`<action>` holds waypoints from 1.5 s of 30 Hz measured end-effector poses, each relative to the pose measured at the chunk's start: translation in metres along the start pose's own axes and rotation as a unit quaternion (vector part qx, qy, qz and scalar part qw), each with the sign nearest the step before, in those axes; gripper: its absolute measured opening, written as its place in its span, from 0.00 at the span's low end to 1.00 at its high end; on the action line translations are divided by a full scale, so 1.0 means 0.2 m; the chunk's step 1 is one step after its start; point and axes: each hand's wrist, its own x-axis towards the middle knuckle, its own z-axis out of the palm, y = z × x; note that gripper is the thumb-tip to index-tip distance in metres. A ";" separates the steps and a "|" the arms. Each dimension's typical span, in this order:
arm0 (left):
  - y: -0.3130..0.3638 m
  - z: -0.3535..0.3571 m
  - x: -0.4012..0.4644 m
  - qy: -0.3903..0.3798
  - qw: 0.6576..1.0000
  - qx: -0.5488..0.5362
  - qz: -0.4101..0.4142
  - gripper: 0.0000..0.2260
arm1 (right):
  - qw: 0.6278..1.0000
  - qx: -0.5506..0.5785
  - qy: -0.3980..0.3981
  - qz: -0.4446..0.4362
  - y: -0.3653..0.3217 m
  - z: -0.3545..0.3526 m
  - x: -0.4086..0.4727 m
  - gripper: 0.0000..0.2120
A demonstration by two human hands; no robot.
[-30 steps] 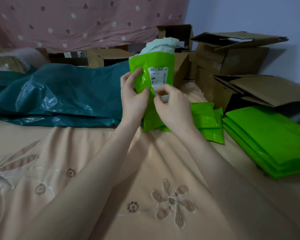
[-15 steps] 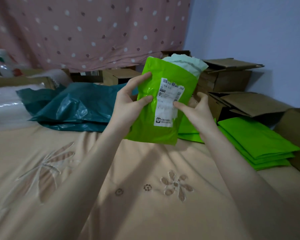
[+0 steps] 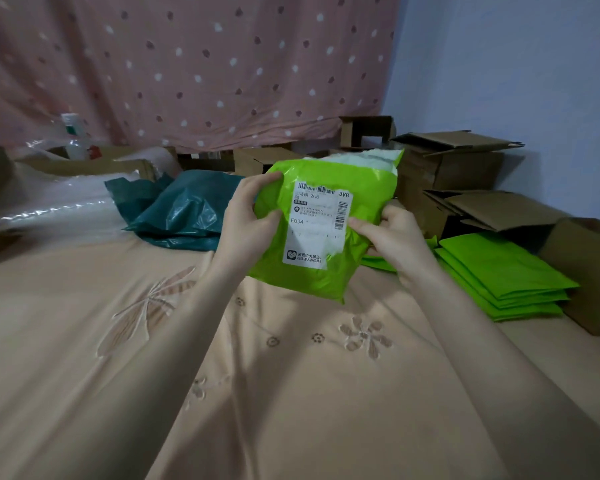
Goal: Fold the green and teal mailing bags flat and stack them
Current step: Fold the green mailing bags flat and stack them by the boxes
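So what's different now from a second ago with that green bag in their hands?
The green mailing bag, held narrow and upright a second ago, has been turned so its shipping label faces the camera. The left hand shifted to its left edge, the right hand to the right edge with the thumb on the label. Both kept hold. The teal bags and the folded green stack lie as before.

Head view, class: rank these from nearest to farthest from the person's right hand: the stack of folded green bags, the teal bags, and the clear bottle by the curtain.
Measured from the right hand:
1. Stack of folded green bags, just to its right on the bed.
2. Teal bags, across to the left, beyond the left hand.
3. Clear bottle, far left at the back, by the curtain.
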 end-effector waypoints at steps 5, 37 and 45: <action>-0.05 -0.02 -0.06 -0.004 0.999 0.017 -0.036 0.23 | 0.998 -0.049 0.033 -0.033 0.00 0.06 -0.09 0.08; -0.03 -0.05 -0.18 -0.078 0.969 -0.100 -0.213 0.11 | 0.992 -0.105 0.075 0.006 0.13 0.08 -0.11 0.31; -0.15 -0.02 -0.08 -0.067 0.969 -0.110 -0.210 0.11 | 0.998 0.039 0.015 0.051 0.20 0.13 -0.02 0.05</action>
